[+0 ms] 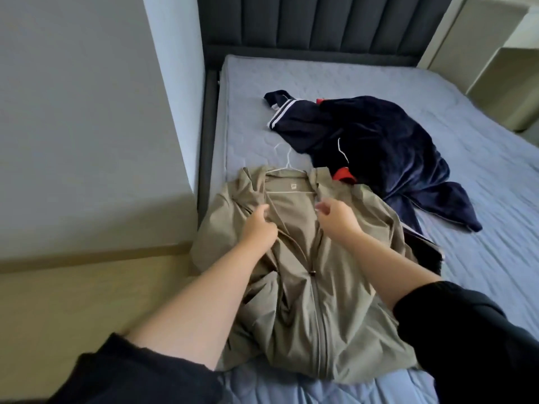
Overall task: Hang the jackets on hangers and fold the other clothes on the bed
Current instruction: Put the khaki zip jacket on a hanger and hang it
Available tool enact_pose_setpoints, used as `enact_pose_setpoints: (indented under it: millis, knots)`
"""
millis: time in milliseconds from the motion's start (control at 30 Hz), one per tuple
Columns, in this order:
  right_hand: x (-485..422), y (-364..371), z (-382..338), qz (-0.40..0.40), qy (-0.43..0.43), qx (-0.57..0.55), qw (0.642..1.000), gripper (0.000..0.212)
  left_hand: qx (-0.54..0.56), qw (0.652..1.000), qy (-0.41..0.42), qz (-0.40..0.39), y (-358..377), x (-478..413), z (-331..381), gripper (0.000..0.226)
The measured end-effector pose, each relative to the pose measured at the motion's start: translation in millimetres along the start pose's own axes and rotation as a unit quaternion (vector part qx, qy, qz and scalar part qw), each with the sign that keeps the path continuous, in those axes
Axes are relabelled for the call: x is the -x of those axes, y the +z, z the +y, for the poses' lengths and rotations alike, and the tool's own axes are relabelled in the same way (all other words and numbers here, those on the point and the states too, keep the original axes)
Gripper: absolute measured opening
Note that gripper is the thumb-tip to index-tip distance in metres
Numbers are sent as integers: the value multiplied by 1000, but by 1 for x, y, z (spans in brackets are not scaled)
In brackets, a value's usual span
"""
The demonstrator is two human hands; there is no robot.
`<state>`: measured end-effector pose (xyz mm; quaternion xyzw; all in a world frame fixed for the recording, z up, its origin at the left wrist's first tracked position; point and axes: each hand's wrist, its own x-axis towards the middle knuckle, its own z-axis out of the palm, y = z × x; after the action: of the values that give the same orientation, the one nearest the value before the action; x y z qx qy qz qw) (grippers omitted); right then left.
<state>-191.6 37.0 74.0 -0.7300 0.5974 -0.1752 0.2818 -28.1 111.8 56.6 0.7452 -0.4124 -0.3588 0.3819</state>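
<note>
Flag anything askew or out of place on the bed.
Nothing damaged. The navy garment lies in a crumpled, unfolded heap, its edge touching the khaki jacket at the shoulder. The jacket is already on its white hanger but is bunched around the left hand, which grips its front.

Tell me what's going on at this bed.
A person is working on a khaki jacket laid flat on the bed, with a white hanger already slipped into its neck. The left hand grips the jacket's front edge near the collar; the right hand is at the opposite edge, though whether it holds fabric is unclear. A heap of navy clothes lies behind, not yet folded.
</note>
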Motion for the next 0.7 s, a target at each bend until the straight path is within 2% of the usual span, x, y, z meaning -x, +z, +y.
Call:
enact_pose_setpoints:
  millis: [67,200,333,400,567,633,700]
  knots:
    - [11,18,19,-57,29,28,998,21,-58,998,-1,-10,21,17,-20,41]
    - [36,43,53,-123,73,42,989,32,-147,987,10,-71,51,46,-51,29]
    - [49,54,66,-159,88,6,983,24,-319,930,128,-132,58,58,-55,30]
    - [52,54,67,-162,75,10,984,16,-363,909,145,-144,57,61,-55,34]
    - [58,54,72,-168,26,0,985,19,-443,871,140,-157,57,66,-52,46]
    - [59,58,76,-153,24,-3,988,14,-497,839,147,-163,57,65,-50,55]
    - [61,62,83,-120,32,-2,992,19,-540,812,146,-169,55,63,-50,62]
